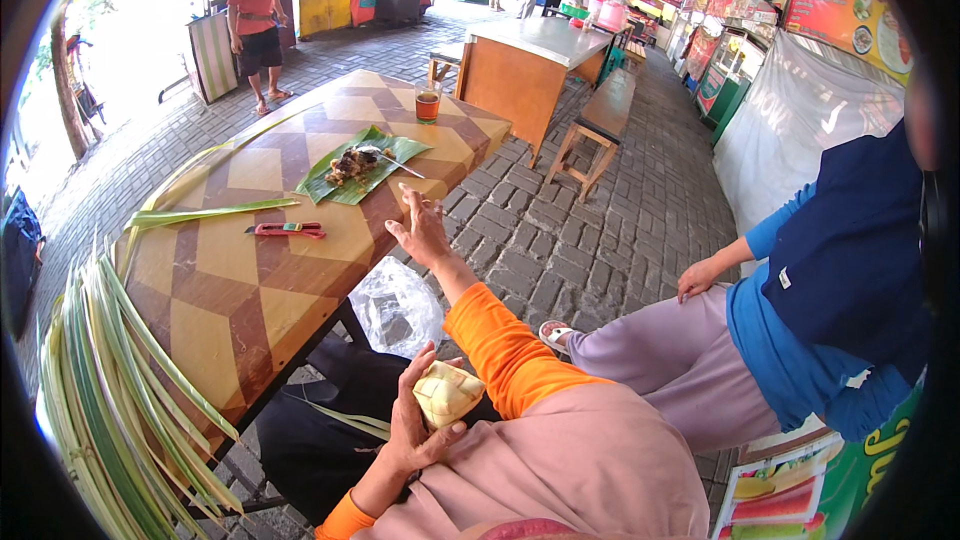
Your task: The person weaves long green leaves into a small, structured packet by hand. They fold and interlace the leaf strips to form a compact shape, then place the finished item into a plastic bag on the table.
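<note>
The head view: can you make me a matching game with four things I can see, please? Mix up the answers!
Column one:
1. Woven pouch
2. Cutter
3. Glass
4. Food

Column two:
A. Dark brown, on a green leaf
B. Red, lying on the table
C. In the left hand
D. See-through, with a brownish drink inside

Right pairs: 1-C, 2-B, 3-D, 4-A

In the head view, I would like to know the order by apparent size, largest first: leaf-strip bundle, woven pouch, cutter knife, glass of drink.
1. Leaf-strip bundle
2. Woven pouch
3. Cutter knife and glass of drink: too alike to rank
</note>
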{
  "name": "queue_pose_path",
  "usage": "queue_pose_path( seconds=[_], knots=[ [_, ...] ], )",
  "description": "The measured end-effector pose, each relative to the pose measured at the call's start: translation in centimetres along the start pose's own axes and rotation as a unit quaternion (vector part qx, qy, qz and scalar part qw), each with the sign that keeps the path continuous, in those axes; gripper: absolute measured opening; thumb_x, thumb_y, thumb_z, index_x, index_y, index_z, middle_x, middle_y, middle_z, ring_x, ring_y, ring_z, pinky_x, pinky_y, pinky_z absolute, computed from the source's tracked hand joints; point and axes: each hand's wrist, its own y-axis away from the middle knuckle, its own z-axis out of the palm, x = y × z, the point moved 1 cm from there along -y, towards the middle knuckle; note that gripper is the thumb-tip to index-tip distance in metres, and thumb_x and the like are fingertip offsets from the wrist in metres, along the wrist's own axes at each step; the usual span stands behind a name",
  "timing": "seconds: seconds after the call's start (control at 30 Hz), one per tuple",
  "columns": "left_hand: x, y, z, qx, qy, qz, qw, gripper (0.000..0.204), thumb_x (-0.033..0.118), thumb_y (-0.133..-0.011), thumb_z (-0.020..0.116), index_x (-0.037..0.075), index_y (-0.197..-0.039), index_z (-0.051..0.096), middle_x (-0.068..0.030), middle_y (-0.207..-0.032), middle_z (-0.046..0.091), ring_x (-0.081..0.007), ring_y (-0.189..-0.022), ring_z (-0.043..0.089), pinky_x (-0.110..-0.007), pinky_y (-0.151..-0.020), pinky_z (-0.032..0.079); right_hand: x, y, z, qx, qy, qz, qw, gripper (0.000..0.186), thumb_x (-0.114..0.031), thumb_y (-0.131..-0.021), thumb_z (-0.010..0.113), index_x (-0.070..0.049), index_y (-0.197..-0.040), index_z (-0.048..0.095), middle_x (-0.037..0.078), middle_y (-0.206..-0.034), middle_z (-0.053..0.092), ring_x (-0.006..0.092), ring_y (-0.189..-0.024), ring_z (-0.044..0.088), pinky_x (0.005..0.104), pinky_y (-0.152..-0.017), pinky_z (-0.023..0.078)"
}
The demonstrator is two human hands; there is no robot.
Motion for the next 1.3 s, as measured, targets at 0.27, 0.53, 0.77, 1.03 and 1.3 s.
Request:
queue_pose_path(
  seconds=[0.27,0.53,0.77,1.03,1.3],
  knots=[
    [-0.9,0.3,-0.6,-0.017,0.0,0.008,1.0,0.093,0.025,-0.072,0.073,-0.002,-0.14,0.014,-0.0186,-0.138,0.028,-0.0283,-0.122,0.042,-0.04,-0.1,0.039,-7.0,0.0,-1.2,-0.019,-0.004,-0.064,0.998,0.082,-0.037,-0.078,0.066,-0.017,-0.143,0.02,0.02,-0.141,0.031,0.0399,-0.131,0.028,0.0674,-0.102,0.013],
    [0.1,-0.2,-0.1,-0.005,0.029,0.01,1.0,0.091,0.024,-0.073,0.071,-0.003,-0.139,0.015,-0.0193,-0.139,0.027,-0.0292,-0.124,0.04,-0.041,-0.1,0.038,-9.2,3.3,2.9,-0.033,0.065,-0.149,0.986,0.078,-0.031,-0.079,0.065,-0.013,-0.141,0.023,0.021,-0.133,0.039,0.0357,-0.127,0.034,0.0603,-0.106,0.012],
    [-0.6,-0.2,-0.2,-0.014,0.003,0.024,1.0,0.091,0.026,-0.073,0.072,-0.003,-0.138,0.016,-0.0191,-0.14,0.027,-0.0306,-0.123,0.042,-0.041,-0.1,0.037,-9.2,4.4,3.9,-0.006,-0.009,-0.133,0.991,0.069,-0.026,-0.081,0.062,-0.01,-0.138,0.028,0.016,-0.124,0.047,0.0333,-0.118,0.044,0.0563,-0.107,0.015],
    [-0.4,0.0,0.1,0.002,0.023,0.007,1.0,0.091,0.028,-0.072,0.073,-0.002,-0.138,0.017,-0.0192,-0.14,0.027,-0.0309,-0.123,0.042,-0.041,-0.1,0.037,-8.7,4.6,3.9,0.007,0.024,-0.165,0.986,0.068,-0.025,-0.081,0.062,-0.009,-0.138,0.029,0.018,-0.122,0.048,0.0349,-0.116,0.045,0.0521,-0.107,0.02],
    [0.7,-0.3,1.2,0.029,0.052,-0.021,0.998,0.093,0.034,-0.07,0.075,0.003,-0.138,0.021,-0.022,-0.14,0.029,-0.0305,-0.121,0.044,-0.041,-0.098,0.04,-11.2,0.7,-2.0,-0.164,-0.176,-0.055,0.969,0.085,-0.04,-0.075,0.068,-0.013,-0.142,0.023,0.022,-0.144,0.025,0.0392,-0.133,0.024,0.0492,-0.106,0.023]
  ],
)
